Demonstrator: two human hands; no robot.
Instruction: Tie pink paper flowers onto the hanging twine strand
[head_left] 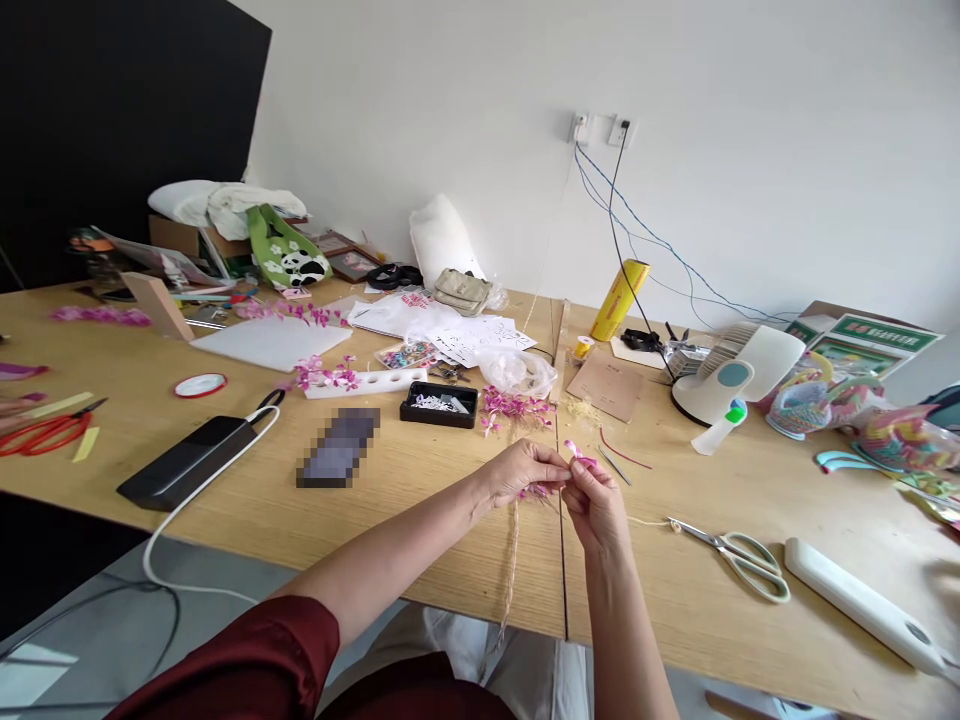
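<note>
Both my hands meet over the middle of the wooden table (450,520). My left hand (517,472) pinches a small pink paper flower (581,458) on a thin stem, and my right hand (596,500) grips the same piece from the other side. A pale twine strand (511,570) hangs from my hands over the table's front edge. A pile of pink paper flowers (514,407) lies just beyond my hands. Pale-handled scissors (739,555) lie to the right of my right hand.
A black power bank (187,460) with a white cable lies left. A black tray (439,403), a white holder with holes (364,381), red scissors (41,432), a white fan (731,375), a yellow roll (619,298) and a white bar (862,603) surround the work spot.
</note>
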